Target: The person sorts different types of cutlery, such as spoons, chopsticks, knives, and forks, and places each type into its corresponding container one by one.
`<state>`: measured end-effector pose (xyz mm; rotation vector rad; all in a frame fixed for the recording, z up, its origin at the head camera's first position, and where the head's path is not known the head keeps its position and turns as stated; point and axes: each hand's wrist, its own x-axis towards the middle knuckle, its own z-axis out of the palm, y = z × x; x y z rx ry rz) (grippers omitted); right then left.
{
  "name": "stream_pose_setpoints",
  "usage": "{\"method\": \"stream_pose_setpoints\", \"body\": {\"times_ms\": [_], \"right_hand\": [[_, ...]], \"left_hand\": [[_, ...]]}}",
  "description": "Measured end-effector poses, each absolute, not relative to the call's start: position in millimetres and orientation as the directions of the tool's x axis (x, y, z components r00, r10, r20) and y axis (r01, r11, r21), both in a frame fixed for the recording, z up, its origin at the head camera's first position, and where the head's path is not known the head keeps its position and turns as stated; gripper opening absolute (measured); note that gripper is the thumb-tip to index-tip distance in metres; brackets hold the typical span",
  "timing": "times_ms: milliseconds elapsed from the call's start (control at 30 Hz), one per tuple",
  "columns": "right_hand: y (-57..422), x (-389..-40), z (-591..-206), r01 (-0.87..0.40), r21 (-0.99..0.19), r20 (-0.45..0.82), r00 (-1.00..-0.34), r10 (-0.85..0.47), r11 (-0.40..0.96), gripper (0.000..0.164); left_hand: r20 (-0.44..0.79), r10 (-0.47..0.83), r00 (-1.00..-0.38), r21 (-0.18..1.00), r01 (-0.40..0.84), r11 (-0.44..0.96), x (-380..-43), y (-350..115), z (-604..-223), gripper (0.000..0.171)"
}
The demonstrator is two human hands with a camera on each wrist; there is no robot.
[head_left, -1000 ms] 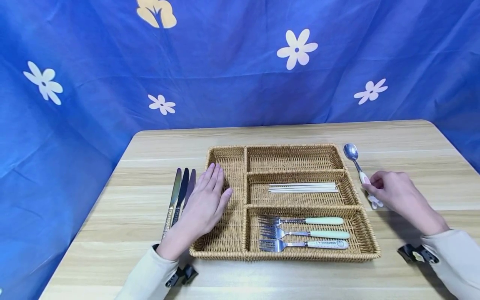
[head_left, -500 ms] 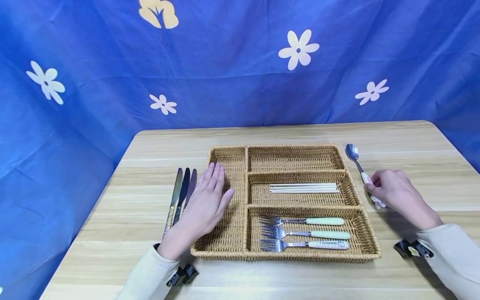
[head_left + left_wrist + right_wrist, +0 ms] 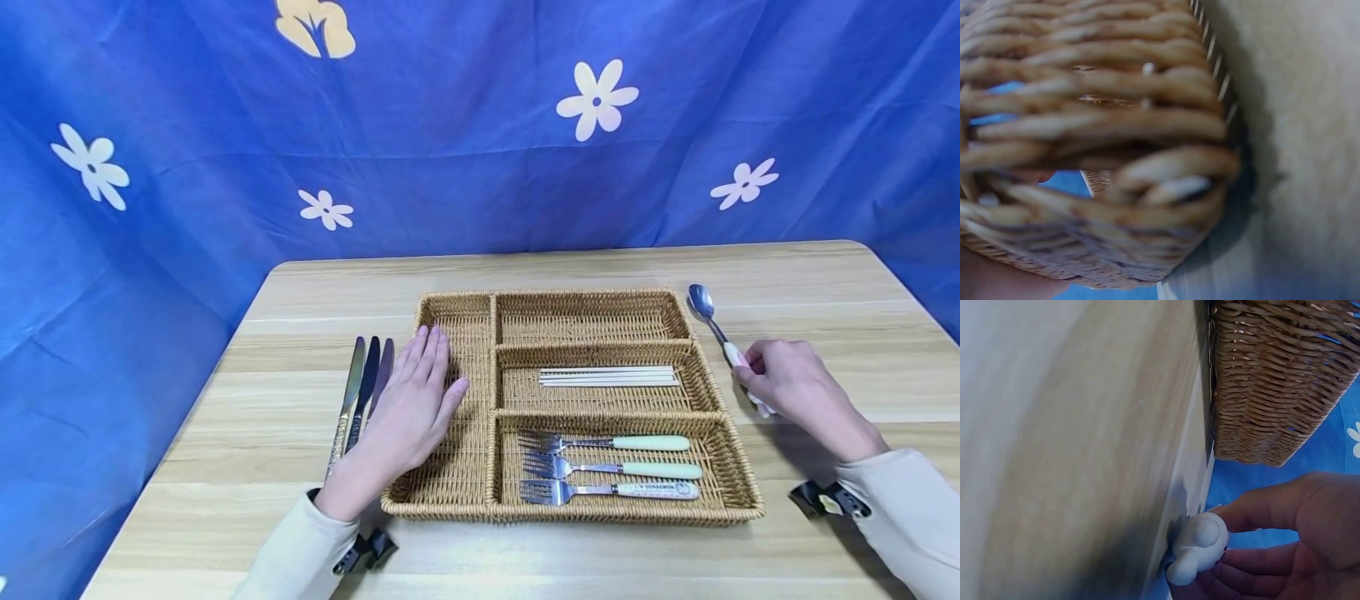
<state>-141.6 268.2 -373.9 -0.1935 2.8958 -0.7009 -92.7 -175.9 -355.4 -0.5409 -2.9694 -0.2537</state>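
At the right side of the table my right hand (image 3: 802, 392) pinches a spoon (image 3: 734, 353) by its pale handle, thumb against fingers. Its metal bowl points away from me, outside the wicker tray. In the right wrist view the white rounded handle end (image 3: 1202, 540) sits between thumb and fingers, close to the tabletop. My left hand (image 3: 408, 408) lies with straight fingers over the left rim of the divided wicker tray (image 3: 492, 367). Several chopsticks (image 3: 607, 377) lie in its middle right compartment, and three forks (image 3: 611, 468) in the near one.
Three table knives (image 3: 360, 379) lie left of the tray, their handles partly hidden by my left hand and arm. A blue flowered cloth (image 3: 480, 150) hangs behind the table (image 3: 247, 467). The tray's raised wicker wall (image 3: 1266, 387) stands beside the spoon.
The spoon has turned about its length in my right hand, so its handle now shows edge-on instead of its patterned face. My left hand keeps its place on the tray.
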Motion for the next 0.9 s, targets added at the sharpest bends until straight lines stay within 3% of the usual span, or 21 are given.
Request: {"method": "stream_pose_setpoints", "body": {"times_ms": [367, 900], "right_hand": [[266.0, -140.2, -372.0, -0.117, -0.418, -0.005, -0.991, -0.131, 0.901, 0.014], [260.3, -139.2, -371.8, -0.179, -0.264, 0.238, -0.964, -0.116, 0.948, 0.028]], "left_hand": [[0.149, 0.337, -0.930, 0.147, 0.358, 0.922, -93.2, -176.3, -356.2, 0.068], [0.149, 0.331, -0.932, 0.141, 0.351, 0.926, -94.8, -176.6, -357.2, 0.068]]}}
